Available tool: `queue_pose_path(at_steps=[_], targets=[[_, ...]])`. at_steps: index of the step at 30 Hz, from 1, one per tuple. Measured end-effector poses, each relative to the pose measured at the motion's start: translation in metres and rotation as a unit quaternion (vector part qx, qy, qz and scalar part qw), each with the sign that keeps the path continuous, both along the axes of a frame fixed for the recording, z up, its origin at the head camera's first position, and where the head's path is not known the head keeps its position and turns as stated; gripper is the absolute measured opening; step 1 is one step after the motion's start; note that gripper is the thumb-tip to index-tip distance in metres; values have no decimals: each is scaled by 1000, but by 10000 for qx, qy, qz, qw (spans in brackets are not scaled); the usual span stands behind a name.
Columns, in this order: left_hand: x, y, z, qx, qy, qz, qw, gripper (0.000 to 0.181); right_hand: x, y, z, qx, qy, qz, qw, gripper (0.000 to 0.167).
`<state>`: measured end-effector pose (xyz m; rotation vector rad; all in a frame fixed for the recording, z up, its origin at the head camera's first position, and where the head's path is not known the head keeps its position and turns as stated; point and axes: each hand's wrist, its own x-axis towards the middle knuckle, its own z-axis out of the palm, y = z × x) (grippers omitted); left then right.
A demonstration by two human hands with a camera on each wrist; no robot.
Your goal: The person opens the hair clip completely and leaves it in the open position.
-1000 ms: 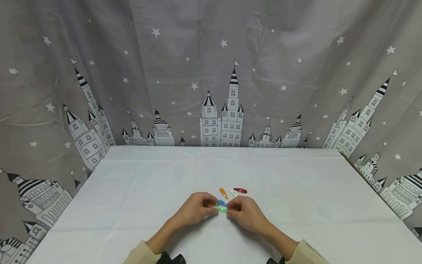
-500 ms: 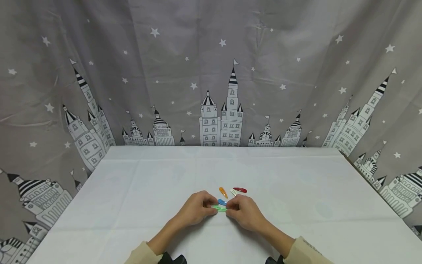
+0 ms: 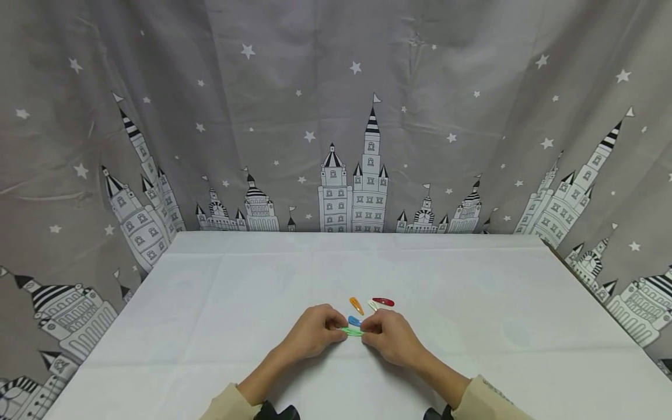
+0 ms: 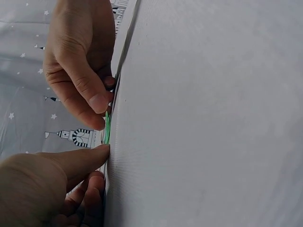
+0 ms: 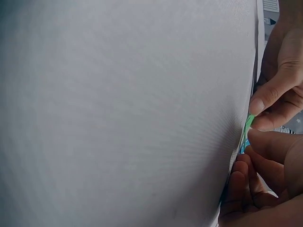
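Note:
A green snap hair clip (image 3: 352, 332) is pinched at both ends, low over the white table. My left hand (image 3: 315, 329) grips its left end between thumb and fingers. The other end is in the thumb and fingers of my right hand (image 3: 392, 339). Seen from the left wrist, the green clip (image 4: 107, 127) spans the small gap between the two hands. Just behind it lies a blue hair clip (image 3: 354, 321), partly covered by my right fingers. Beyond are an orange clip (image 3: 356, 305), a white clip (image 3: 373, 304) partly hidden by the right hand, and a dark red clip (image 3: 384, 301).
A white cloth covers the table (image 3: 236, 291) on both sides of the hands. Its far edge meets a grey curtain (image 3: 262, 105) printed with castles and stars.
The green clip shows a narrower face than before, as though turned slightly. Both hands stay in nearly the same place, and the other clips lie as they were.

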<state>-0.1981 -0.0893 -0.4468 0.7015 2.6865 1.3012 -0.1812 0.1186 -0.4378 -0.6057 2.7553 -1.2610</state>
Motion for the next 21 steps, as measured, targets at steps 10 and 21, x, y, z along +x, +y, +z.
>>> queue_pose_path(at_steps=[10,21], targets=[[-2,0,-2,161,-124,-114,9997,9,0,0,-2,17,28,17,10000,10],[-2,0,-3,267,-18,-114,9996,10,0,2,-2,3,39,57,10000,8]])
